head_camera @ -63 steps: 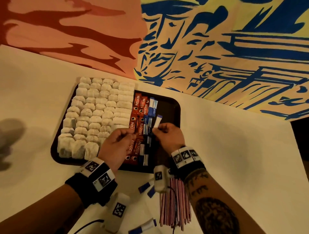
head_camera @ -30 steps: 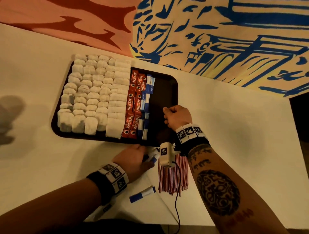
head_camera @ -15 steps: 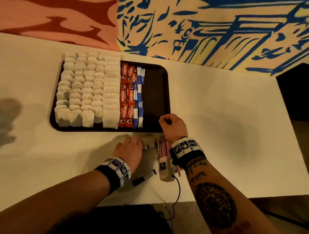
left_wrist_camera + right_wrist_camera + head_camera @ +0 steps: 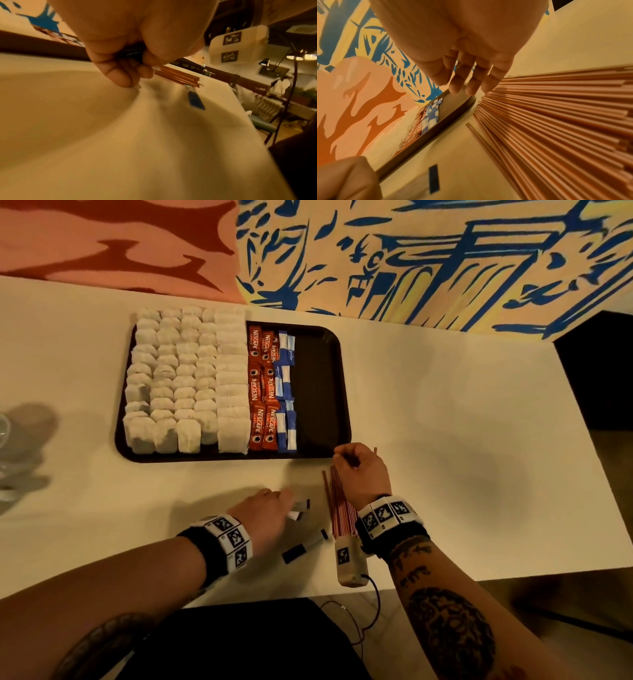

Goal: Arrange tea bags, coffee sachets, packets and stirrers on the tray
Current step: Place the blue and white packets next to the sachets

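We have the tray [image 4: 337,392] nearly filled: tea bags [image 4: 178,381] on the left, Nescafe sachets [image 4: 262,392], then blue-and-white packets [image 4: 287,392], leaving a bare strip on the right. Stirrers [image 4: 340,508] lie on the table just below it. Our right hand [image 4: 359,470] pinches a few stirrers; our left hand [image 4: 267,515] curls around loose packets [image 4: 300,510]. Next, we judge, both go into that strip.
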`<state>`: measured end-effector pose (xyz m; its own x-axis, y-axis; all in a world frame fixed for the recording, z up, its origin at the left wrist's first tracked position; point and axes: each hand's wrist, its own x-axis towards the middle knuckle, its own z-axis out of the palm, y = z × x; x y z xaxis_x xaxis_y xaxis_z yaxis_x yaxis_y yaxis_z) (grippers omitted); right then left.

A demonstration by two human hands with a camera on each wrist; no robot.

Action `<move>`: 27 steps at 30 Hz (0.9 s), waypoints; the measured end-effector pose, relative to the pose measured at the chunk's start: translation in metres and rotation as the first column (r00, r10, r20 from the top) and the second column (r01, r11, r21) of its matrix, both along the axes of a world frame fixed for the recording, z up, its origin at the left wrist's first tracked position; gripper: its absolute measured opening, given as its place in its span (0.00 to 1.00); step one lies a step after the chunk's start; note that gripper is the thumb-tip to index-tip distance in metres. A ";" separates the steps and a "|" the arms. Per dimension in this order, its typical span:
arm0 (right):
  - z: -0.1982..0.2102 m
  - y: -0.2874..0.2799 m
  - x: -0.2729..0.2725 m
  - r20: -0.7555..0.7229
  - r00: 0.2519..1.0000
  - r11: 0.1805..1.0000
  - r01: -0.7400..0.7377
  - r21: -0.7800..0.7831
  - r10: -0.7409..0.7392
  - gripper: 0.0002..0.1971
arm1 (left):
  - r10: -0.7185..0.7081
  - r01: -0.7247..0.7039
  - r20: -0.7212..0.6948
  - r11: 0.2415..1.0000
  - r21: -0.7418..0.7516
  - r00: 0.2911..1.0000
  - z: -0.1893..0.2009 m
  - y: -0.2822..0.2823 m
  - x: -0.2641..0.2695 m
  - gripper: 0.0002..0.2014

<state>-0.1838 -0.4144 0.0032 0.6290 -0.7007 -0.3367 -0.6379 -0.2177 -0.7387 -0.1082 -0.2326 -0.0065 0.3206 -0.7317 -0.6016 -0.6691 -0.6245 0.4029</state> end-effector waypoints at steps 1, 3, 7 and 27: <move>-0.001 -0.001 0.000 -0.005 1.000 1.000 -0.007 -0.001 0.007 0.07 | 0.020 -0.020 -0.038 1.000 -0.003 0.999 -0.001 -0.003 -0.004 0.15; -0.002 -0.003 0.000 -0.017 1.000 1.000 -0.019 0.014 0.020 0.08 | 0.046 -0.046 -0.107 0.999 0.000 0.993 -0.005 -0.009 -0.012 0.22; -0.008 -0.008 0.003 -0.041 0.998 0.998 -0.046 0.036 0.048 0.08 | -0.079 0.077 -0.104 0.997 -0.029 0.991 -0.012 -0.017 -0.024 0.19; 0.011 -0.005 0.060 0.287 0.916 0.875 -0.368 0.316 0.281 0.09 | 0.667 -0.880 -0.596 0.447 -0.159 0.446 0.029 -0.041 0.065 0.06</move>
